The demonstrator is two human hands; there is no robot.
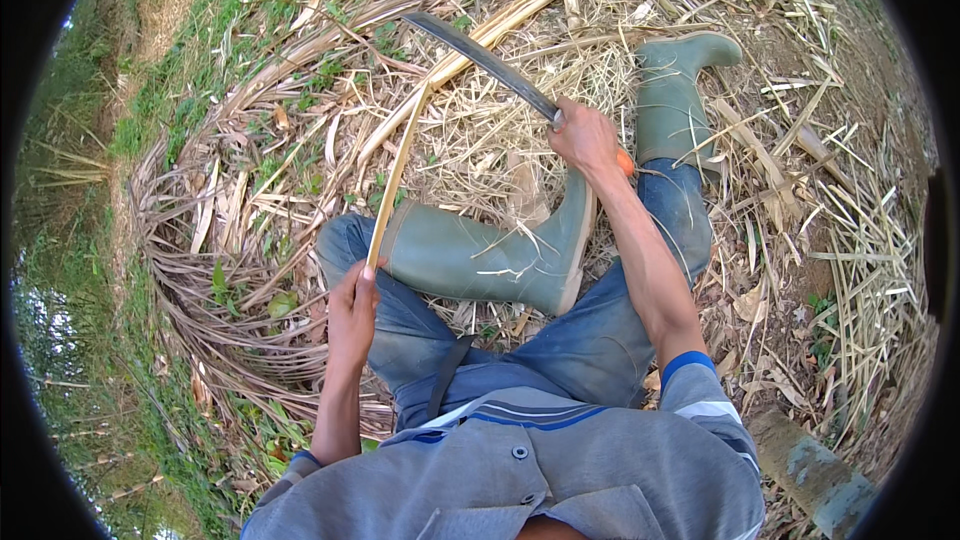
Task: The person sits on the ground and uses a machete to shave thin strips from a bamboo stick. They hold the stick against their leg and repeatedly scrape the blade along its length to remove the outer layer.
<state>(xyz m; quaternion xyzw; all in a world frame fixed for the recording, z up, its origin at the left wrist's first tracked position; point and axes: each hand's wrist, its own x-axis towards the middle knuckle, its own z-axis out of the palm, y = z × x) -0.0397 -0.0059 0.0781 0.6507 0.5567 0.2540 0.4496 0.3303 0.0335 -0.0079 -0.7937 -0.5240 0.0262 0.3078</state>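
Observation:
My right hand [588,140] is closed round the handle of a machete [485,62], and an orange bit of the handle shows past the heel of the hand. Its long dark blade points away to the far left. In my left hand [353,302], above my left knee, is a thin pale split strip of wood or bamboo [402,175], gripped at its near end. The strip slants up and away, its far tip below the blade and apart from it. Between the two hands lies my green rubber boot [490,255], on its side.
Pale shavings [470,145] litter the ground between my legs. Longer split strips [500,25] lie beyond the blade. My other green boot [672,100] stretches out at the right. Dry fronds [210,300] curve round the left, and a mottled log [815,470] lies at the lower right.

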